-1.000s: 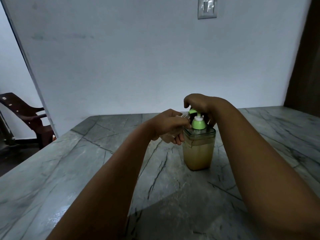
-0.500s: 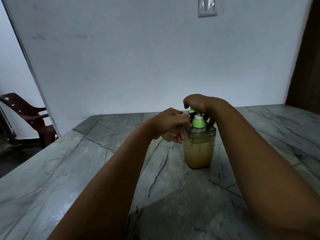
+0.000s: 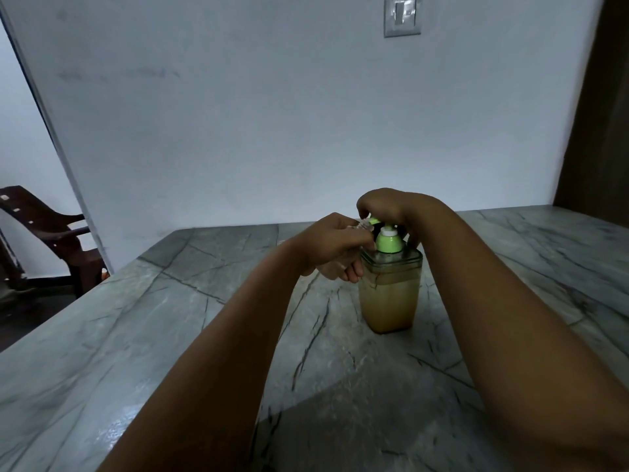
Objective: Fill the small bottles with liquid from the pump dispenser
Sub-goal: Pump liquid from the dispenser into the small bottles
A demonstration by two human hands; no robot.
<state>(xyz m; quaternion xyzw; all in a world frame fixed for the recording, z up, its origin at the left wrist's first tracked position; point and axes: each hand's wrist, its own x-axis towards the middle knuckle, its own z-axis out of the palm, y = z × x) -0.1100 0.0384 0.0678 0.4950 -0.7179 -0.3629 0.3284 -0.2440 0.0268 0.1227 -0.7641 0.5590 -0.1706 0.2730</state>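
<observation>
Barely anything moved since earlier; right hand (image 3: 384,207) still curled over the pump dispenser (image 3: 389,287) mid-table, left hand (image 3: 335,245) gripping a small bottle (image 3: 364,225) at the spout; filling underway, next needs another steady press.

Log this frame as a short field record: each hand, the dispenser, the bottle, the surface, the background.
left hand: holds a small clear bottle, its neck at the green spout
right hand: rests on top of the pump head, fingers curled over it
pump dispenser: upright, clear square body, yellowish liquid, green collar
bottle fill level: cannot tell, mostly hidden in the grip
surface: grey veined stone table
background: wall switch, dark chair
</observation>
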